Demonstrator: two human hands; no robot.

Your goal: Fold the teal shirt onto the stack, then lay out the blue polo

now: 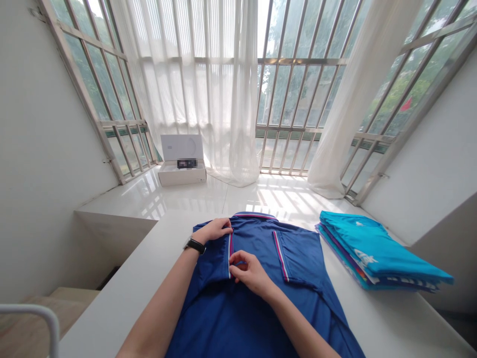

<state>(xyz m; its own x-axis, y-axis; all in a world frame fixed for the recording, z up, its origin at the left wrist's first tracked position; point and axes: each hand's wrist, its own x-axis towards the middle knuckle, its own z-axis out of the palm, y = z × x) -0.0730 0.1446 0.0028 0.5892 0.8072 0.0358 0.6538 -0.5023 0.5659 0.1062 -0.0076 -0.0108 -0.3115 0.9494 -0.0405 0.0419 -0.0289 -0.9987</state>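
A person's two bare forearms reach forward over a white counter where a blue polo shirt lies spread flat, front side up, directly in front of the viewer. The shirt has a chest pocket edged with a red and white stripe, and the same striping runs along the collar and the button placket.

The left hand, with a black watch on its wrist, rests on the shirt near the collar, fingers curled and pinching the fabric at the top of the placket. The right hand sits lower on the placket, thumb and fingertips pressed together on the striped edge.

To the right, apart from the shirt, a stack of folded shirts sits on the counter, the top one turquoise with a small white logo too small to read.

Farther back, on a glossy white sill, an open white box stands with its lid raised; its label is blurred and unreadable. Behind it are sheer white curtains and barred windows with green foliage outside.
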